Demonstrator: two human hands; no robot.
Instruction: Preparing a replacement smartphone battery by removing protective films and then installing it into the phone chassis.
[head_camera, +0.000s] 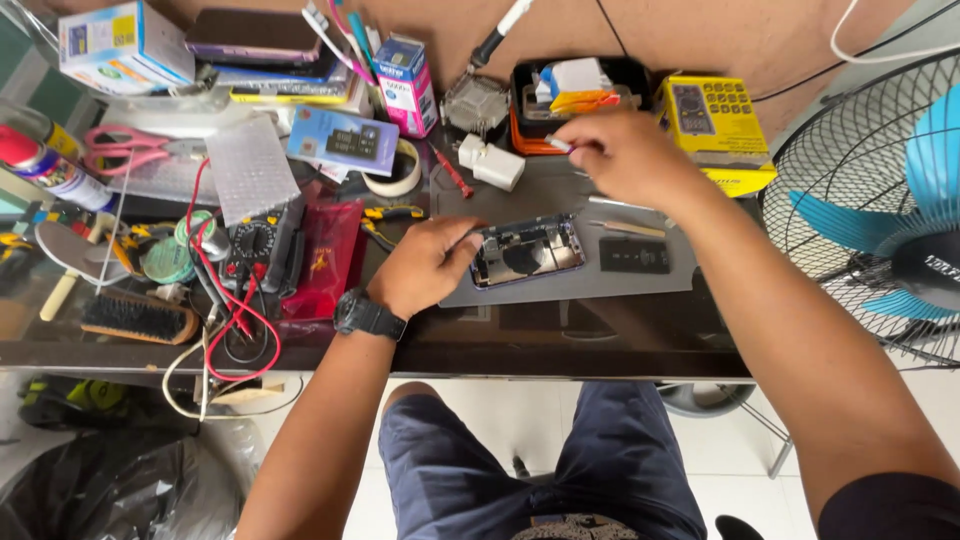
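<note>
On the far right of the dark glass-topped table (600, 345) stands a wire-caged fan (880, 200) with blue blades, the biggest thing in view. Nearer the middle, a grey work mat (560, 285) lies on the table, and on it rests an opened phone (527, 251) with its insides showing, a small black part (634, 255) just beside it to the right. The left hand (425, 265), a black watch (368, 315) at its wrist, rests on the mat with fingers loosely curled, their tips touching the phone's left edge. The right hand (625, 155) hovers above the mat's far edge, near a yellow box (718, 128), thumb and forefinger pinched on a small pale tool (556, 143); what kind I cannot tell.
</note>
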